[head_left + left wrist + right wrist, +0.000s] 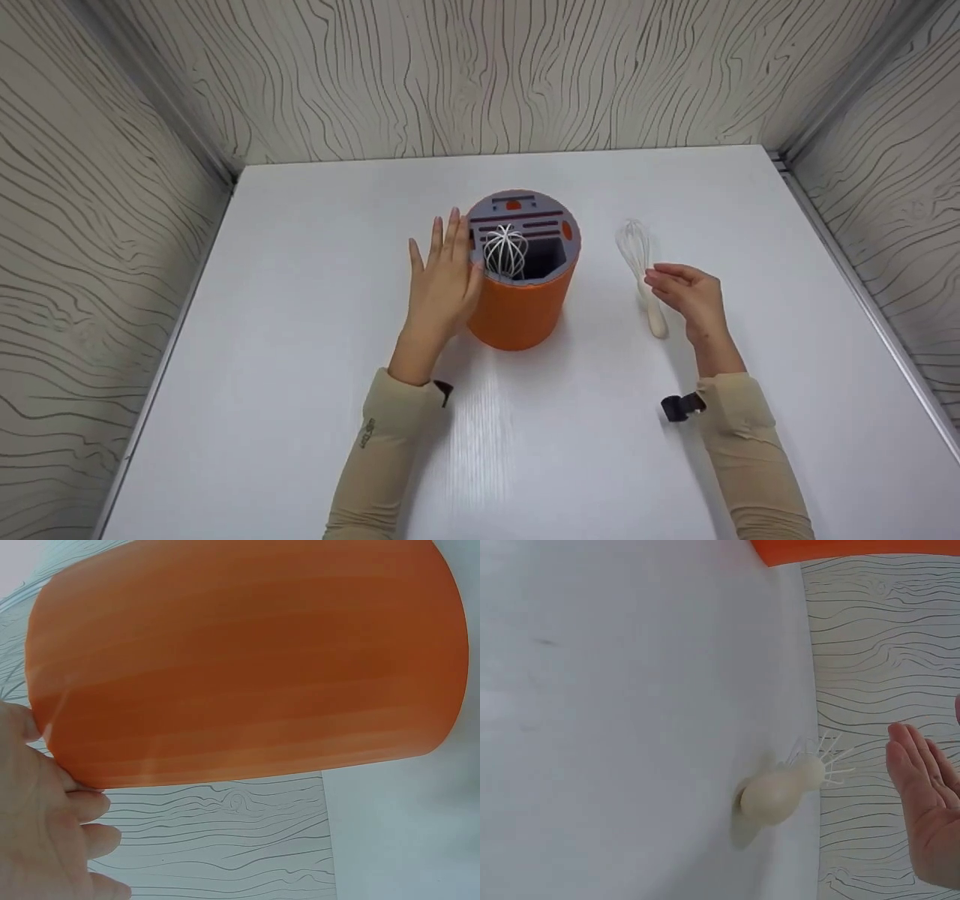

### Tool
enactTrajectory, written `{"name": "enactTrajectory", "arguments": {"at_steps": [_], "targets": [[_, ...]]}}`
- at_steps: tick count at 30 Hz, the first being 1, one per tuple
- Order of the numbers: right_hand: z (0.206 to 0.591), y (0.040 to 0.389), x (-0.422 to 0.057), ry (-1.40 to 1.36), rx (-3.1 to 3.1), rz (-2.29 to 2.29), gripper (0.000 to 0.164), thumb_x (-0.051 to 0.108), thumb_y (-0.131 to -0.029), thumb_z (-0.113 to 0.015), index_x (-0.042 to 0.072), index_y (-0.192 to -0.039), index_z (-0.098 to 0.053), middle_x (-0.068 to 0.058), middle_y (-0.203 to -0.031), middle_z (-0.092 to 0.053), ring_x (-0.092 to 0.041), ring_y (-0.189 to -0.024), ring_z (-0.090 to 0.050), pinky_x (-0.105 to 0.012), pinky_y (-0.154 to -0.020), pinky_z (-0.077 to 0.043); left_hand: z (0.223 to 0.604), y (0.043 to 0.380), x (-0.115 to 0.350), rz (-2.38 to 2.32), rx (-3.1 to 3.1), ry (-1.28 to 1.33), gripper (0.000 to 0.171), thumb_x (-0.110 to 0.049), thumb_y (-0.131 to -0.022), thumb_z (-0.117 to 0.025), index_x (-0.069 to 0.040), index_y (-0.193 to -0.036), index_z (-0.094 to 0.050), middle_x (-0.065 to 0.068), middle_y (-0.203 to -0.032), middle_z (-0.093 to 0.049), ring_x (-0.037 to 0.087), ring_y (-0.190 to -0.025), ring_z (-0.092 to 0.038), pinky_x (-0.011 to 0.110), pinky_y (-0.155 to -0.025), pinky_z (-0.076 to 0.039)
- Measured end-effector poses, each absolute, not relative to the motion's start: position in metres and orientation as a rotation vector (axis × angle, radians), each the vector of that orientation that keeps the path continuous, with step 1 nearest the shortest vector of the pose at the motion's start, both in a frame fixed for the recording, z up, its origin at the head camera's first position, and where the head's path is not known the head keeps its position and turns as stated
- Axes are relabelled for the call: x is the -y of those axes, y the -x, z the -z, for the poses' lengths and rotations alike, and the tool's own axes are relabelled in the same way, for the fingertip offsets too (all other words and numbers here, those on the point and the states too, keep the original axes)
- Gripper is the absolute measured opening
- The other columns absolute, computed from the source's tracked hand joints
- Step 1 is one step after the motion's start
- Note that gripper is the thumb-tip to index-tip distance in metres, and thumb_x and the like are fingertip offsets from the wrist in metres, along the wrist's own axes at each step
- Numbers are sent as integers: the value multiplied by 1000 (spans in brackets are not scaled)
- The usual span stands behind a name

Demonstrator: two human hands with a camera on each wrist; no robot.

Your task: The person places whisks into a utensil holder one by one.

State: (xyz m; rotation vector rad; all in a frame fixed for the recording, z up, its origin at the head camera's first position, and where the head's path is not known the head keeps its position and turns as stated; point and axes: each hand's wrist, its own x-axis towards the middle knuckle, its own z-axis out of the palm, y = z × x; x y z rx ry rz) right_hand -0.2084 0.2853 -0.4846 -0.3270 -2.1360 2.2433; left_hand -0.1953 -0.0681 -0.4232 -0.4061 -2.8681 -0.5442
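An orange cylindrical holder (pixel 517 319) with a grey slotted top stands upright on the table. My left hand (pixel 442 289) touches its left side near the rim, fingers extended; the left wrist view shows the fingertips by the orange wall (pixel 247 667). A white whisk (pixel 506 251) stands in the holder's large opening, wires up, its lower part hidden. To the right, a second whisk with a cream handle (pixel 655 319) lies on the table, wires pointing away. My right hand (pixel 690 296) hovers just over that handle. In the right wrist view its fairly straight fingers (pixel 919 765) appear apart from the whisk (pixel 776 795).
The white table (pixel 285 337) reaches back to a wood-patterned wall (pixel 450 82). Similar panels stand at left and right, with metal rails along the corners. A dark wrist-worn piece (pixel 679 407) juts from the right sleeve.
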Motion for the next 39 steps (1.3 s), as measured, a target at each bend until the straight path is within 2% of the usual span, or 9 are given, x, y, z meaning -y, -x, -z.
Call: {"name": "enactTrajectory", "arguments": {"at_steps": [7, 20, 34, 39], "targets": [[492, 210, -289, 413, 2217, -2167, 48, 7, -87, -65, -19, -122, -47, 9, -80, -68, -2, -78, -65, -16, -75, -50, 424, 195, 68, 567, 2869, 401, 61, -31, -98, -32, -2, -150, -18, 10, -157, -13, 29, -143, -8, 59, -109, -1], [500, 211, -295, 527, 2355, -1967, 52, 14, -86, -68, -16, -124, -49, 17, -77, -63, 3, -78, -60, -11, -72, -47, 424, 194, 68, 552, 2860, 404, 61, -31, -98, -32, -2, -150, -18, 11, -157, -15, 31, -143, -10, 61, -108, -5], [508, 214, -296, 574, 2489, -1879, 55, 19, -87, -68, -12, -127, -49, 15, -82, -58, 3, -79, -57, -12, -74, -47, 423, 194, 68, 551, 2859, 401, 61, -31, -98, -33, -2, -150, -19, 11, -157, -14, 30, -143, -9, 60, -109, -4], [509, 216, -295, 586, 2553, -1812, 53, 19, -87, -67, -12, -127, -50, 9, -85, -59, 2, -77, -57, -12, -72, -48, 423, 194, 68, 579, 2854, 402, 62, -30, -97, -33, -2, -150, -18, 10, -157, -14, 30, -143, -9, 60, -109, -2]]}}
